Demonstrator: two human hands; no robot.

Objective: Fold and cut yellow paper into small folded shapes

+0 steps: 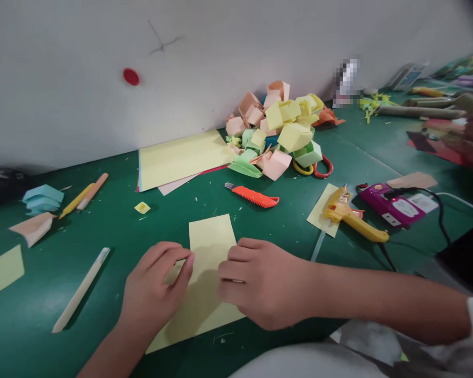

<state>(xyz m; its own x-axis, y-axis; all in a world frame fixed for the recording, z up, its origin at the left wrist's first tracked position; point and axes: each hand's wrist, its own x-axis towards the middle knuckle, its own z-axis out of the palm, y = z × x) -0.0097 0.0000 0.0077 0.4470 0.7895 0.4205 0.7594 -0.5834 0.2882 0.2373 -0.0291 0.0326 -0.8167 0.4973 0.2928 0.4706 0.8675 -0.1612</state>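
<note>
A pale yellow sheet of paper (211, 236) lies on the green table in front of me, its lower part widening towards the near edge. My left hand (157, 286) is at the sheet's left side, thumb and index fingertips pressed together; what they pinch, if anything, does not show clearly. Over the right edge of the paper is my right hand (266, 283), with curled fingers and hidden fingertips. Both hands throw shadows on the sheet. Beyond them lies an orange utility knife (254, 195). To the left is a rolled pale paper stick (82, 290).
Folded paper pieces (287, 136) are heaped against the wall, beside scissors (323, 166). Stacked coloured sheets (181, 157) lie at the back. A yellow glue gun (345, 212) and a purple power strip (396, 205) with cables sit right. Blue folded paper (43, 198) is far left.
</note>
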